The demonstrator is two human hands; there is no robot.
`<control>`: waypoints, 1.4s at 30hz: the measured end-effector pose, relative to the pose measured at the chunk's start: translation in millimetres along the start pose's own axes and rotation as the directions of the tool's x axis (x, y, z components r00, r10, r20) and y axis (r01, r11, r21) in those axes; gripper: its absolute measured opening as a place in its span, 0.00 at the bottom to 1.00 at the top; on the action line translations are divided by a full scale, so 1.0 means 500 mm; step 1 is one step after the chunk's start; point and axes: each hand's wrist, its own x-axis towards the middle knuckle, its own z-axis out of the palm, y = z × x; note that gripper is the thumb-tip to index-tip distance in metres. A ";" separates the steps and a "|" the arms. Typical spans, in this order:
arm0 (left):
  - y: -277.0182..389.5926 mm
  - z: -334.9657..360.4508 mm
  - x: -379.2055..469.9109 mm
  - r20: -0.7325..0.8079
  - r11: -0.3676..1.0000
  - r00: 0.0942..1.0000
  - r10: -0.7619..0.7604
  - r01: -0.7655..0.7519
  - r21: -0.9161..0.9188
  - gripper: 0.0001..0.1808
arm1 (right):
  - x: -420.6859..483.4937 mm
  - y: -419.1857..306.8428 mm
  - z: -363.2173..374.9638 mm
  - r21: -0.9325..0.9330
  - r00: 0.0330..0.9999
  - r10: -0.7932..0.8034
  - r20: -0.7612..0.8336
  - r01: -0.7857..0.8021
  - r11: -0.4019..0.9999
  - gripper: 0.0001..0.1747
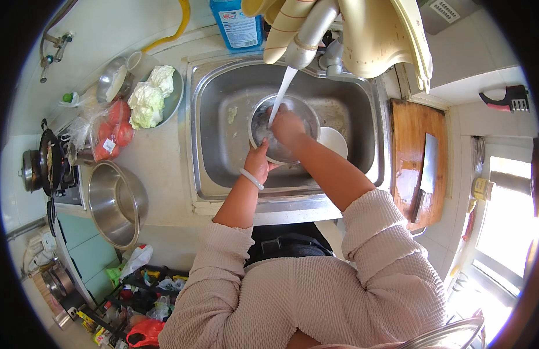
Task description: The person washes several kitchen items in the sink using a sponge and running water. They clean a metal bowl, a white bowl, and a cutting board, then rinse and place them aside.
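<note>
Water runs from the faucet [301, 50] into a round stainless steel bowl [315, 117] in the sink [221, 144]. My left hand [259, 163] grips the bowl's near left rim, with the thumb on top and fingers beneath. Inside the bowl, under the stream, is my right hand [289, 126]; motion blurs it. Its fingers are partly hidden by the water, so I cannot make out whether they hold anything. A white bowl [335, 141] lies on the sink floor, right of the steel bowl and partly covered by my right forearm.
Left counter: a plate [177, 96] with cauliflower-like white vegetable pieces [146, 107], bagged tomatoes [114, 126], a large steel basin [117, 200]. Right: a cleaver [428, 163] on a wooden cutting board [404, 148]. Rubber gloves [374, 39] hang by the faucet; a blue detergent bottle [238, 26] stands behind.
</note>
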 end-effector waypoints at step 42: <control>-0.066 0.046 0.044 0.021 0.971 0.997 0.071 -0.064 -0.231 0.17 | -0.158 0.047 -0.052 0.627 0.520 0.349 0.779 -0.659 -0.416 0.18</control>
